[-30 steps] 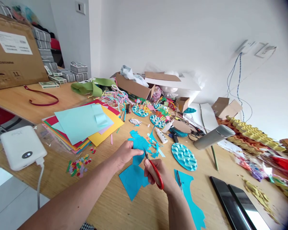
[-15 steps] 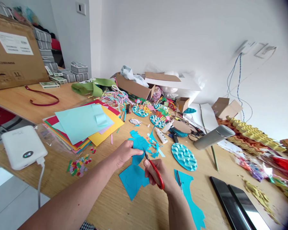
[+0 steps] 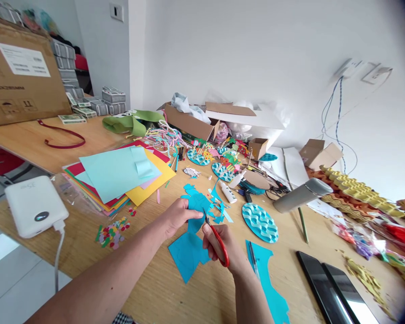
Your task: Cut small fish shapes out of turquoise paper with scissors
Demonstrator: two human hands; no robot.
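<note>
Pinched between the thumb and fingers of my left hand (image 3: 180, 217) is a piece of blue paper (image 3: 196, 204). My right hand (image 3: 222, 245) grips red-handled scissors (image 3: 222, 243), whose blades meet the right edge of that paper. Below my hands a larger blue sheet (image 3: 185, 258) with faint drawn lines lies on the table. Small blue paper scraps (image 3: 218, 211) are scattered just beyond the scissors. To the right, a pen (image 3: 254, 257) rests on another cut blue sheet (image 3: 268, 283).
Left of my arm are a stack of coloured paper (image 3: 111, 173), paper dots (image 3: 113, 231) and a white power bank (image 3: 35, 207). Rightward lie a wavy blue disc (image 3: 259, 222), a glue bottle (image 3: 227, 192), a grey tumbler (image 3: 303, 195) and two phones (image 3: 319, 283). Boxes (image 3: 189, 120) stand behind.
The whole view has shifted slightly, so things sit a little further right. My hands keep almost the same pose, with the scissors still at the blue paper.
</note>
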